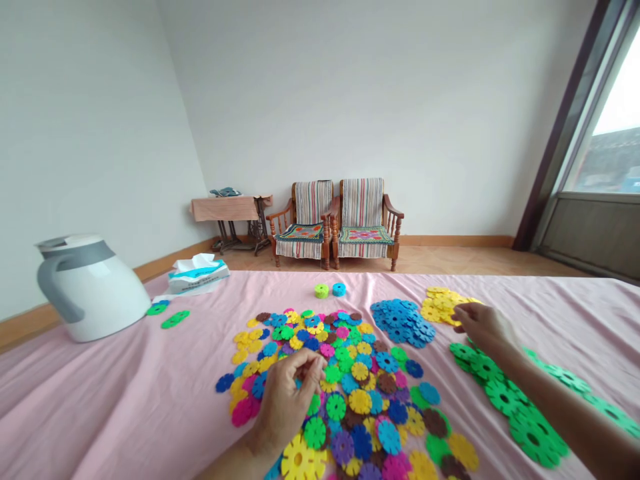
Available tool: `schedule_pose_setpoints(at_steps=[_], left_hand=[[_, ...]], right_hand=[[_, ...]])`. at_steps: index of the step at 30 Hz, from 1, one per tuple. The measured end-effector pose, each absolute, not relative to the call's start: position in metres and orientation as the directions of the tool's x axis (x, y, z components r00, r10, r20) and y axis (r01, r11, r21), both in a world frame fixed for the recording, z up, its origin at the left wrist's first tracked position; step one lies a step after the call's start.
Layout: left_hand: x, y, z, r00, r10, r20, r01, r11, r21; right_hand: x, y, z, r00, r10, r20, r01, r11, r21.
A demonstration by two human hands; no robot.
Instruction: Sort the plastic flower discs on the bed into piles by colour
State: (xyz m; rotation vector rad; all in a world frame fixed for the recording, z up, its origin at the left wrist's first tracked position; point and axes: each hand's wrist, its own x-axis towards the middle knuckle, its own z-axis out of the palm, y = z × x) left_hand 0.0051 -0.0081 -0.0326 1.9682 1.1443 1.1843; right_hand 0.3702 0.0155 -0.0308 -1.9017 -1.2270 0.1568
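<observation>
My left hand (290,397) is over the mixed pile of plastic snowflake discs (360,401), thumb and fingers pinched together. Whatever is between its fingertips, if anything, cannot be made out. Reaching to the right, my right hand (487,330) hovers at the edge of a yellow disc pile (440,303), its fingers closed and their tips hidden from view. A heap of blue discs (403,323) lies just left of it. Green discs (505,393) spread in overlapping rows beneath and beyond my right forearm.
A white and grey jug (95,287) stands at the left, with a tissue box (197,275) behind it. Two small green-and-blue pieces (175,319) lie near the jug. Small lime (321,291) and blue stacks (339,289) sit toward the pink cloth's far edge. Two armchairs (365,207) are beyond.
</observation>
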Motion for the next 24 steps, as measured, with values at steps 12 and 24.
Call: schedule_pose_setpoints(at_steps=[12, 24], left_hand=[[-0.008, 0.008, -0.027, 0.13, 0.866, 0.484, 0.41, -0.491, 0.769], [-0.014, 0.02, -0.031, 0.076, 0.884, 0.461, 0.406, -0.45, 0.796]], right_hand=[[0.176, -0.066, -0.015, -0.482, 0.793, 0.372, 0.658, 0.608, -0.444], [0.126, -0.055, -0.058, -0.609, 0.572, 0.549, 0.713, 0.699, 0.063]])
